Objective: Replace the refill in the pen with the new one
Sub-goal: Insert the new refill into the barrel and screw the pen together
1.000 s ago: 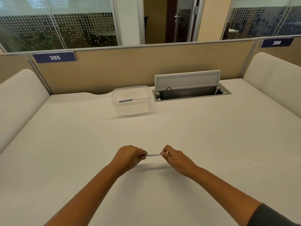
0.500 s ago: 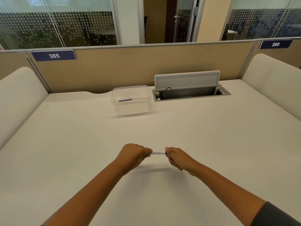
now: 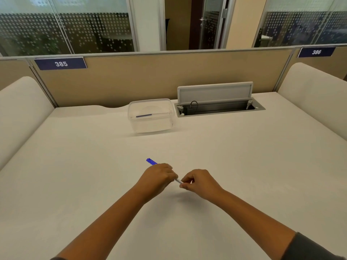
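The pen (image 3: 178,180) sits between both hands, its blue cap poking out behind the left hand (image 3: 156,177), whose curled fingers hold it steady. The right hand (image 3: 201,182) pinches its other end, probably to open it. The new refill (image 3: 144,115) waits in the clear box (image 3: 151,126), well beyond the fingers.

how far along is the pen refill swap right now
Early stage. Nothing looks finished: the pen is in one piece as far as the view shows, gripped by the left hand around its barrel with the blue end sticking out, and by the right hand at the other end, likely to open it. The new refill lies untouched in the clear container. Left: open the pen, remove the old refill, insert the new one, close.
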